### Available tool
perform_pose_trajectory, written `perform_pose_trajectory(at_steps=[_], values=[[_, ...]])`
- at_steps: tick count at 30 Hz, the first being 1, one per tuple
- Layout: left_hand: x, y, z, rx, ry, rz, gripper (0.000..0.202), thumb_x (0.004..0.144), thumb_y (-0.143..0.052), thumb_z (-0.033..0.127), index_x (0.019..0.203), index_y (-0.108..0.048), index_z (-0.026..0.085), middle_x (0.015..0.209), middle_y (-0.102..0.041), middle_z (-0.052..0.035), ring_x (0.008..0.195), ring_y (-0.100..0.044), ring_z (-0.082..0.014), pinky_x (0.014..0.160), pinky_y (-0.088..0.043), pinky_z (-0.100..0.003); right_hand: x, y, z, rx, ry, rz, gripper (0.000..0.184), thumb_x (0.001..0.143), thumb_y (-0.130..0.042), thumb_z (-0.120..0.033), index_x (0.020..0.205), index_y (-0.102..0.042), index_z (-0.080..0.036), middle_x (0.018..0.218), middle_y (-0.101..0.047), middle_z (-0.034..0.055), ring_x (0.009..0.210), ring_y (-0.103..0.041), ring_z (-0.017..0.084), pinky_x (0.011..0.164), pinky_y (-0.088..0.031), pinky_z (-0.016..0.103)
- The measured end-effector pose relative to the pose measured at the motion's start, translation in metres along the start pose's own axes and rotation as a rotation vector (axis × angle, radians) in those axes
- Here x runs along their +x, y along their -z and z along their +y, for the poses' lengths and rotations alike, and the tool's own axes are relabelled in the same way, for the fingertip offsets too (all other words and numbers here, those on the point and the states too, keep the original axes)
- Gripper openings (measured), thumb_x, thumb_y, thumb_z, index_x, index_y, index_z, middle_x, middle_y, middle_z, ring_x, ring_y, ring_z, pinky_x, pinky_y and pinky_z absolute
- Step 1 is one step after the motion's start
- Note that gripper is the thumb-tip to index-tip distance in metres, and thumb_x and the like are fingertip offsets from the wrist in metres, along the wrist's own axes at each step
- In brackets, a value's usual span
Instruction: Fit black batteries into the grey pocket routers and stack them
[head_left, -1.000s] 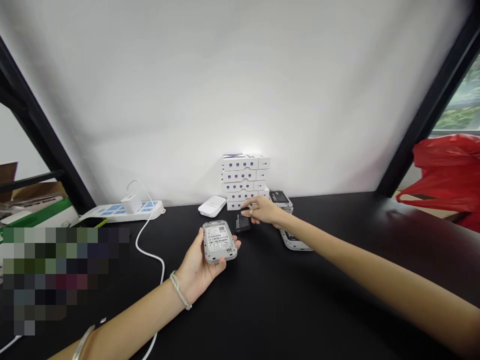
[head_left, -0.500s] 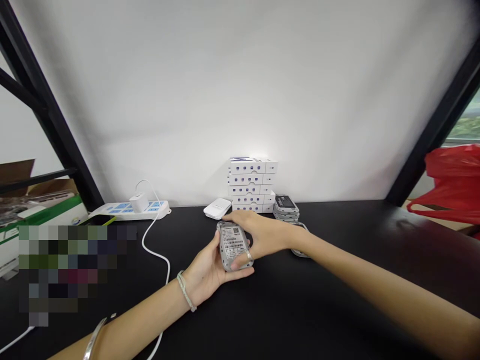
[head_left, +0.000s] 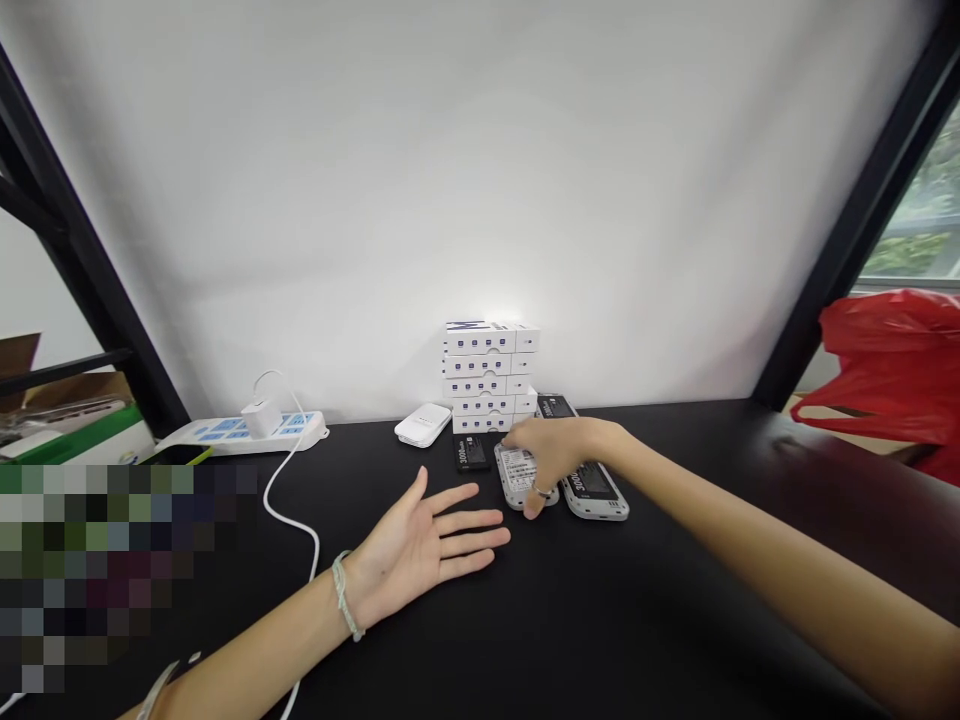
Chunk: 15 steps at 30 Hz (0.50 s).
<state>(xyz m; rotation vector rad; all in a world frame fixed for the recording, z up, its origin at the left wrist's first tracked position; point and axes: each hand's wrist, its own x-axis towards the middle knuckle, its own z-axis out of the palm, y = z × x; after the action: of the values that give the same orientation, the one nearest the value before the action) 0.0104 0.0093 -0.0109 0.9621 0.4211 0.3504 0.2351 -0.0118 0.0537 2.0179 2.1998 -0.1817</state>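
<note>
My left hand (head_left: 424,540) lies palm up over the black table (head_left: 600,620), fingers stretched out and empty. My right hand (head_left: 562,455) curls over a small grey device (head_left: 516,472) with a white label, holding it down on the table. Just right of it lies another grey device (head_left: 596,487) with a black battery in its open back. A loose black battery (head_left: 471,452) lies to the left of the held device. Behind stands a stack of small white boxes (head_left: 487,375).
A white pod-shaped device (head_left: 422,424) lies left of the boxes. A white power strip (head_left: 240,432) with a plugged charger and cable (head_left: 289,510) sits at the back left. A red plastic bag (head_left: 892,365) is at the right. Black shelf posts frame both sides.
My right hand took the labelled grey device out of my left palm and moved it right onto the table. My left hand opened flat and is empty now.
</note>
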Motion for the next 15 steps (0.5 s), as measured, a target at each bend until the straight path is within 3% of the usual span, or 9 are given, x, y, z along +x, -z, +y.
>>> perform_pose_trajectory(at_steps=[3, 8, 11, 15], values=[[0.0, 0.0, 0.0, 0.004, 0.006, 0.001, 0.065, 0.073, -0.039, 0.06, 0.123, -0.04, 0.019, 0.123, -0.053, -0.0144, 0.119, -0.05, -0.0287, 0.12, -0.016, -0.049, 0.007, -0.006, 0.002, 0.03, -0.026, 0.004, 0.083, 0.054, -0.065, -0.061, 0.119, -0.05, -0.012, 0.111, -0.043, 0.0092, 0.097, -0.046, 0.013, 0.076, -0.042, 0.017], [0.0, 0.001, -0.001, 0.008, 0.006, -0.006, 0.064, 0.073, -0.039, 0.06, 0.122, -0.043, 0.018, 0.122, -0.054, -0.0144, 0.119, -0.05, -0.0284, 0.12, -0.015, -0.048, 0.005, 0.0, 0.002, 0.02, -0.029, 0.122, 0.069, 0.061, -0.068, -0.043, 0.121, -0.047, -0.015, 0.114, -0.041, 0.0079, 0.106, -0.042, 0.015, 0.082, -0.04, 0.018], [-0.001, 0.001, -0.001, 0.016, 0.005, -0.005, 0.062, 0.074, -0.04, 0.058, 0.121, -0.043, 0.018, 0.122, -0.054, -0.0142, 0.119, -0.05, -0.0284, 0.119, -0.015, -0.048, -0.009, 0.005, 0.007, 0.026, -0.036, 0.207, 0.064, 0.067, -0.061, -0.054, 0.118, -0.047, -0.018, 0.114, -0.042, 0.0069, 0.102, -0.045, 0.014, 0.08, -0.041, 0.02], [0.0, 0.0, -0.002, 0.021, 0.001, -0.005, 0.062, 0.074, -0.04, 0.058, 0.119, -0.045, 0.018, 0.121, -0.055, -0.0144, 0.119, -0.05, -0.0284, 0.119, -0.017, -0.048, -0.028, -0.011, 0.009, 0.004, -0.391, 0.337, 0.078, 0.076, -0.032, -0.073, 0.118, -0.044, -0.009, 0.094, -0.049, 0.0128, 0.084, -0.051, 0.015, 0.076, -0.041, 0.026]])
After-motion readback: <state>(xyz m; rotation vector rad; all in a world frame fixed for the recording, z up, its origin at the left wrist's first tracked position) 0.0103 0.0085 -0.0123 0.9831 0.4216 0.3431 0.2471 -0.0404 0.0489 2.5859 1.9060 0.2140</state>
